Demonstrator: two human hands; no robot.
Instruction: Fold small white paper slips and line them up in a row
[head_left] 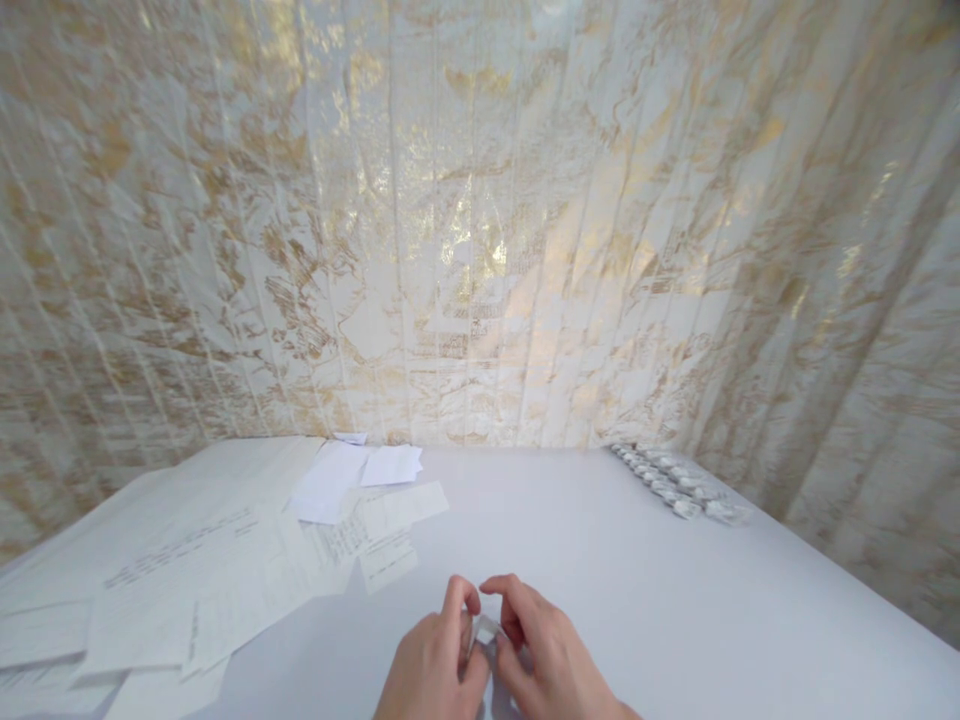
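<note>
At the near edge of the white table, my left hand and my right hand meet, fingers curled towards each other. Between their fingertips and thumbs is a small white folded piece, perhaps paper. Both hands appear closed on it, the left from one side and the right from the other. Fingers cover most of the piece, so its full shape does not show. Thumbs press in low, while the index fingers arch over the top.
Overlapping sheets of printed paper spread across the left side of the table. Smaller blank slips lie at their far end. Rows of small, shiny, wrapped-looking pieces line the back right. A patterned curtain hangs behind.
</note>
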